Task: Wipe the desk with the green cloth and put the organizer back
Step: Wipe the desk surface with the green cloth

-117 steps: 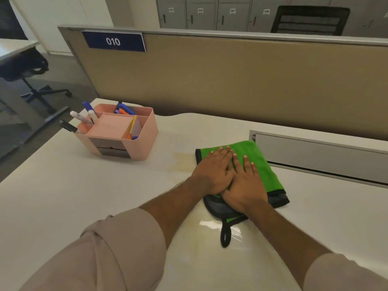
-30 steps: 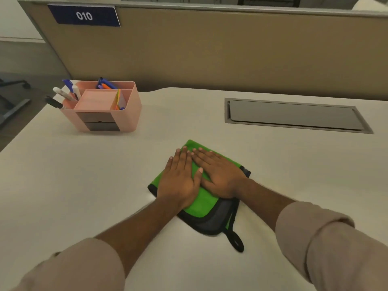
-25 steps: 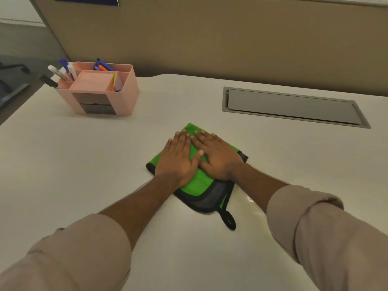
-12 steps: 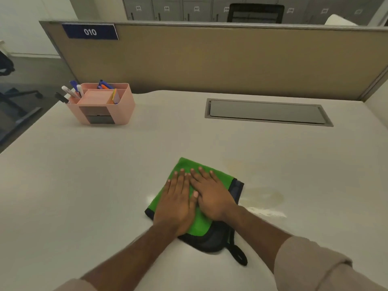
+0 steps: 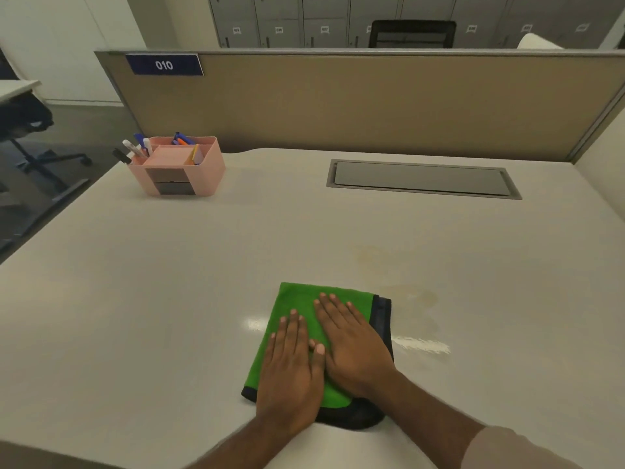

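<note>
The folded green cloth [image 5: 297, 304] with a dark underside lies flat on the white desk [image 5: 152, 282], near the front edge. My left hand [image 5: 291, 370] and my right hand [image 5: 351, 346] press on it side by side, palms down, fingers straight and spread; neither grips it. The pink organizer [image 5: 182, 165], holding pens and markers, stands at the desk's far left corner, well away from both hands. A faint yellowish stain and a wet shine show on the desk just right of the cloth.
A grey cable-tray lid [image 5: 422, 179] is set into the desk at the back right. A tan partition [image 5: 355, 99] with a "010" sign closes off the far side. An office chair [image 5: 30, 130] stands on the floor to the left.
Both hands have slid the cloth toward me, from the back of the desk to near the front edge. The organizer has stayed in place.
</note>
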A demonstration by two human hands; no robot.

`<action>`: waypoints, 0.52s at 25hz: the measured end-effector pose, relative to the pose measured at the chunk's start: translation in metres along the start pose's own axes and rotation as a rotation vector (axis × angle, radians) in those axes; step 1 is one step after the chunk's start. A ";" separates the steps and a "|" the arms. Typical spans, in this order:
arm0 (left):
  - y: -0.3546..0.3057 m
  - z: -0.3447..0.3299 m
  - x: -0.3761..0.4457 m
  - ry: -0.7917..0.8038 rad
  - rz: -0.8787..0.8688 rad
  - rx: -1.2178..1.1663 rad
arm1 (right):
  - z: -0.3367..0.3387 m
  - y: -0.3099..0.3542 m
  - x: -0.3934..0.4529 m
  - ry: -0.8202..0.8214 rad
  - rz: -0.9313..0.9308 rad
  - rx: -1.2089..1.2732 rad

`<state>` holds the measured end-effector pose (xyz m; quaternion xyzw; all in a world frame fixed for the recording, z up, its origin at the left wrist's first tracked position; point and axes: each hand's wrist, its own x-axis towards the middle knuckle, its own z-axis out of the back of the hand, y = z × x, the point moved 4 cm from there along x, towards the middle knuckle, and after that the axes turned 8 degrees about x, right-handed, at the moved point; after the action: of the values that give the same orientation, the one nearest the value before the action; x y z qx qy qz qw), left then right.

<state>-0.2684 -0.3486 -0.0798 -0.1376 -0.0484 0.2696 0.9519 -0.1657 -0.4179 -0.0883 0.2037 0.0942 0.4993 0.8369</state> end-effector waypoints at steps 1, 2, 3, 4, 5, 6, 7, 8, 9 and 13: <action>0.003 0.005 0.006 -0.019 0.014 -0.015 | 0.001 -0.001 -0.003 -0.029 -0.041 0.005; 0.008 0.008 0.015 -0.062 0.006 -0.020 | 0.001 -0.003 -0.004 -0.049 -0.069 0.014; 0.012 0.010 0.025 -0.104 -0.033 0.022 | 0.001 -0.003 -0.005 -0.060 -0.083 0.020; 0.018 0.008 0.034 -0.126 -0.080 0.074 | 0.000 -0.004 -0.004 -0.064 -0.082 0.023; 0.023 0.004 0.043 -0.121 -0.121 0.121 | 0.000 -0.006 -0.002 -0.063 -0.076 0.022; 0.027 0.000 0.050 -0.099 -0.137 0.153 | 0.001 -0.008 0.000 -0.064 -0.064 0.020; 0.027 -0.003 0.055 -0.091 -0.134 0.169 | 0.003 -0.011 0.003 -0.065 -0.049 0.017; 0.025 -0.004 0.059 -0.091 -0.125 0.176 | 0.006 -0.014 0.007 -0.062 -0.030 0.017; 0.020 -0.003 0.062 -0.101 -0.128 0.175 | 0.009 -0.018 0.012 -0.054 -0.011 0.014; -0.007 -0.003 0.084 -0.126 -0.262 0.157 | 0.021 -0.040 0.041 -0.022 0.040 -0.016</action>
<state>-0.1928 -0.3109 -0.0793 -0.0380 -0.1040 0.1541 0.9818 -0.1066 -0.4038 -0.0848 0.2044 0.0771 0.5144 0.8292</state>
